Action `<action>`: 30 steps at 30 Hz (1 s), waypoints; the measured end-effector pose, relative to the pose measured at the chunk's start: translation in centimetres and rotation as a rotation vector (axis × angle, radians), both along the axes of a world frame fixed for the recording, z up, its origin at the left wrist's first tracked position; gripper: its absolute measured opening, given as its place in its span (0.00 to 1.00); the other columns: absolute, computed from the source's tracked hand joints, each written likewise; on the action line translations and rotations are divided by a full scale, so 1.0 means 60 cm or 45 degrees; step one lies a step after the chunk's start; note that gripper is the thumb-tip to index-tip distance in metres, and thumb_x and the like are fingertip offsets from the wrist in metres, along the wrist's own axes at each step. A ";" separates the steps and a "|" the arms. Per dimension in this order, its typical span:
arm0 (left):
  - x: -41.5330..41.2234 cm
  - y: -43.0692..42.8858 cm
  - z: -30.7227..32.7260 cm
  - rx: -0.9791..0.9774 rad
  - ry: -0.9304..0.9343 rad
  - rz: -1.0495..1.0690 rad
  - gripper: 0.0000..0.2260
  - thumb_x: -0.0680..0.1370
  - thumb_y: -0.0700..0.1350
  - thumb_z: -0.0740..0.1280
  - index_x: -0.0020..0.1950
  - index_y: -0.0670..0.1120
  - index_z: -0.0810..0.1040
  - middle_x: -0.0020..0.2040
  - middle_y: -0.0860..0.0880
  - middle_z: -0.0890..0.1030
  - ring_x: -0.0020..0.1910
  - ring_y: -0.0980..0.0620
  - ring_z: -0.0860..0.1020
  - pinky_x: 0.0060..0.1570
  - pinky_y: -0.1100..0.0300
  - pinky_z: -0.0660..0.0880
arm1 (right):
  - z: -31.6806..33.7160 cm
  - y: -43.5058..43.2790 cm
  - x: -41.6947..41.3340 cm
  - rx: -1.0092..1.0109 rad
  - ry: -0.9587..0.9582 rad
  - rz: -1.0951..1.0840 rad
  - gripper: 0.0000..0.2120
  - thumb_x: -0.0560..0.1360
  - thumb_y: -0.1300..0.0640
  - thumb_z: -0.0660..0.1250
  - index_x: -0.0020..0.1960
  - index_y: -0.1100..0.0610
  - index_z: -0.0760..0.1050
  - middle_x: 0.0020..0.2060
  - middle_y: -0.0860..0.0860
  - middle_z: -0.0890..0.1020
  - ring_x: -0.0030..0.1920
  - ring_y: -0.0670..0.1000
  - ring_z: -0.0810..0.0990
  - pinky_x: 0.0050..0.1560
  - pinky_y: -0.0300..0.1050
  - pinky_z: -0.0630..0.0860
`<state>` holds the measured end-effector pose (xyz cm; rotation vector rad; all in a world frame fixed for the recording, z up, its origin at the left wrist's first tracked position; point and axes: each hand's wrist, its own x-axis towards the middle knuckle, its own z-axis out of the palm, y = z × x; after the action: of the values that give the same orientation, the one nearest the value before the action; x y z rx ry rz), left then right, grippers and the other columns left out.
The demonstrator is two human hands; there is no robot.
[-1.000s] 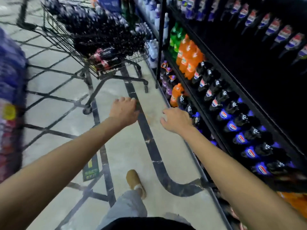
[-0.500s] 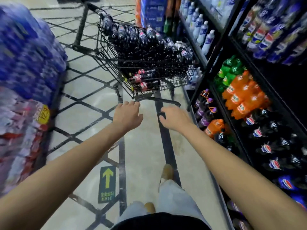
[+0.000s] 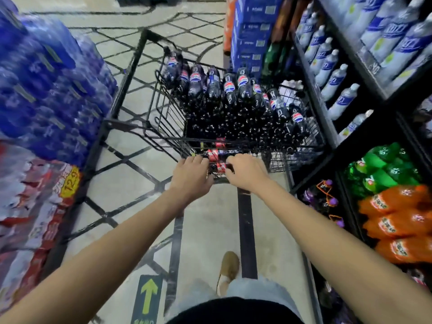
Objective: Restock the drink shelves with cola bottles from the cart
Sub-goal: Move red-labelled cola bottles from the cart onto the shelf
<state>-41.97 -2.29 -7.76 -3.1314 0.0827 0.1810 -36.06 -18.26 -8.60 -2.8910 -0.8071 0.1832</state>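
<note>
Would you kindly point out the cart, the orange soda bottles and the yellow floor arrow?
cart (image 3: 171, 113), head view, left wire wall.
orange soda bottles (image 3: 402, 199), head view, body of one bottle.
yellow floor arrow (image 3: 148, 302), head view, its shaft.

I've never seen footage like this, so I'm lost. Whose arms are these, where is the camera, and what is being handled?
No machine here: a person wears one wide-angle camera on the head, looking down at their bare arms. The left hand and right hand are at the near end of a wire cart piled with dark cola bottles, by a few red-labelled bottles. Whether the fingers grip anything is unclear. The drink shelves stand on the right, with orange bottles and green bottles.
</note>
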 end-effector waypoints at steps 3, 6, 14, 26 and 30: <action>0.060 0.014 -0.002 -0.012 -0.002 0.049 0.19 0.79 0.56 0.58 0.63 0.45 0.71 0.61 0.46 0.75 0.62 0.44 0.72 0.60 0.51 0.67 | -0.003 0.016 0.073 0.014 0.042 0.029 0.15 0.78 0.50 0.58 0.59 0.55 0.76 0.52 0.52 0.80 0.55 0.55 0.78 0.45 0.48 0.73; 0.121 0.033 -0.012 -0.054 -0.003 0.046 0.21 0.79 0.56 0.58 0.66 0.45 0.70 0.65 0.46 0.72 0.65 0.44 0.70 0.63 0.50 0.65 | -0.016 0.034 0.136 0.012 0.037 0.084 0.13 0.77 0.51 0.58 0.55 0.56 0.76 0.50 0.52 0.80 0.53 0.56 0.78 0.44 0.47 0.73; 0.320 0.083 -0.077 -0.020 0.209 0.079 0.24 0.79 0.59 0.56 0.69 0.46 0.67 0.65 0.45 0.72 0.65 0.43 0.70 0.62 0.48 0.67 | -0.078 0.079 0.312 -0.150 0.150 0.072 0.18 0.78 0.49 0.58 0.64 0.56 0.72 0.56 0.54 0.77 0.59 0.57 0.74 0.50 0.51 0.74; 0.487 0.124 -0.299 -0.142 0.863 0.064 0.31 0.78 0.61 0.60 0.73 0.43 0.62 0.71 0.41 0.68 0.68 0.41 0.68 0.64 0.45 0.67 | -0.256 0.112 0.472 -0.349 0.490 0.042 0.21 0.77 0.50 0.60 0.68 0.57 0.69 0.60 0.56 0.75 0.61 0.57 0.72 0.54 0.52 0.72; 0.502 0.117 -0.363 -0.199 1.005 0.113 0.27 0.79 0.58 0.60 0.72 0.43 0.62 0.70 0.40 0.68 0.67 0.40 0.69 0.64 0.46 0.67 | -0.322 0.114 0.483 -0.367 0.578 0.033 0.24 0.77 0.51 0.61 0.71 0.57 0.65 0.65 0.57 0.72 0.64 0.59 0.70 0.58 0.53 0.72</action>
<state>-11.86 4.75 -29.54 -2.9837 -0.0451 1.4449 -7.07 -11.40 -27.92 -2.9041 -0.7813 0.9905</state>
